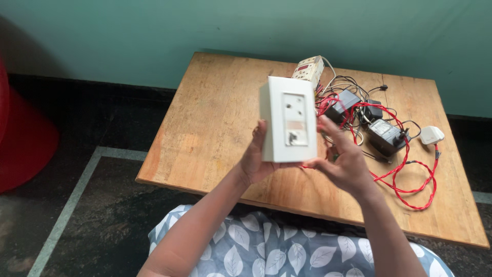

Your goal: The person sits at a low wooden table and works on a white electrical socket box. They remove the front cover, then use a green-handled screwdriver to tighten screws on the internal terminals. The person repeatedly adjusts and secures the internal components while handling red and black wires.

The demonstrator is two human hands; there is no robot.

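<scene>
Both hands hold up a white rectangular switch box (pixel 288 119) above the wooden table (pixel 215 123). Its front plate shows a socket and a small dark switch. My left hand (pixel 254 160) grips the box from behind at its lower left edge. On the lower right side, my right hand (pixel 342 160) supports it, thumb under the bottom edge and fingers spread along the side. A red wire (pixel 410 177) runs from behind the box across the table.
Behind the box lie a white extension board (pixel 309 68), three black adapters (pixel 385 134) tangled in red and black wires, and a white plug (pixel 431 135) at the right. A red plastic object (pixel 23 138) stands on the dark floor at left. A teal wall rises behind the table.
</scene>
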